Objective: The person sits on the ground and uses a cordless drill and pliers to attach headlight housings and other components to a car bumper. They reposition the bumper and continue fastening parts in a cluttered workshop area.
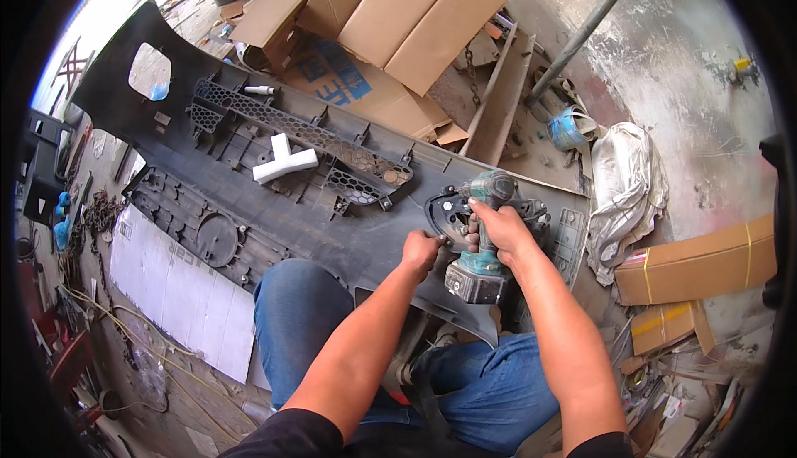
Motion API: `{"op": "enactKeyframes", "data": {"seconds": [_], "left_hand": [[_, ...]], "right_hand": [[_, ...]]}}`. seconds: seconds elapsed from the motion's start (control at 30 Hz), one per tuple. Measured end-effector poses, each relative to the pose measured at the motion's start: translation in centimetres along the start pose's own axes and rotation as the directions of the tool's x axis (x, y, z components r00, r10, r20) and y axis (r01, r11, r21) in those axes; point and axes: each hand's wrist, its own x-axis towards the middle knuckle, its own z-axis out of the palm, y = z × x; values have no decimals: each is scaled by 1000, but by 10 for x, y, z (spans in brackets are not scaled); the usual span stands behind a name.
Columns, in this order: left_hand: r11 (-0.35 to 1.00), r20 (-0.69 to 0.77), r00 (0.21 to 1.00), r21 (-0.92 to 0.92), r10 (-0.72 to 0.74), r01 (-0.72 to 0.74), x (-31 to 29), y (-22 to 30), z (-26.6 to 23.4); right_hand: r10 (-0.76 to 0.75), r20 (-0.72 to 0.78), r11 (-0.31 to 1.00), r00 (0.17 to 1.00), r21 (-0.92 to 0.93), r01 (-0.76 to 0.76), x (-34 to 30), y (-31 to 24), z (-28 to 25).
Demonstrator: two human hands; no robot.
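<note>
Green cordless driver (490, 261) sits in our right hand (503, 227), fingers wrapped round the handle. Just left, our left hand (422, 252) bunches by the black fitting (449, 216); holding anything, we can't tell. We'd guess a screwing step; next likely calls for steady alignment. Leftward from the grip: black panel (325, 241); beyond, cardboard boxes (407, 10).

Bright scene, upper left blown out; soft shadows; edges bowed, rim black.

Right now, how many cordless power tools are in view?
1: the teal-and-black power tool, gripped in the right hand over the dark plastic panel. Others may be hidden in the clutter.
</note>
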Motion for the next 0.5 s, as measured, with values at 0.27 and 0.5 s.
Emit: {"op": "enactKeyframes", "data": {"seconds": [0.27, 0.5], "left_hand": [[998, -45, 999, 55, -8, 11, 9, -7, 3], [996, -52, 997, 65, 65, -62, 22, -19, 7]], "right_hand": [[-16, -26, 1000, 1000, 5, 16, 2, 0, 4], [5, -9, 1000, 1000, 28, -4, 2, 0, 4]]}}
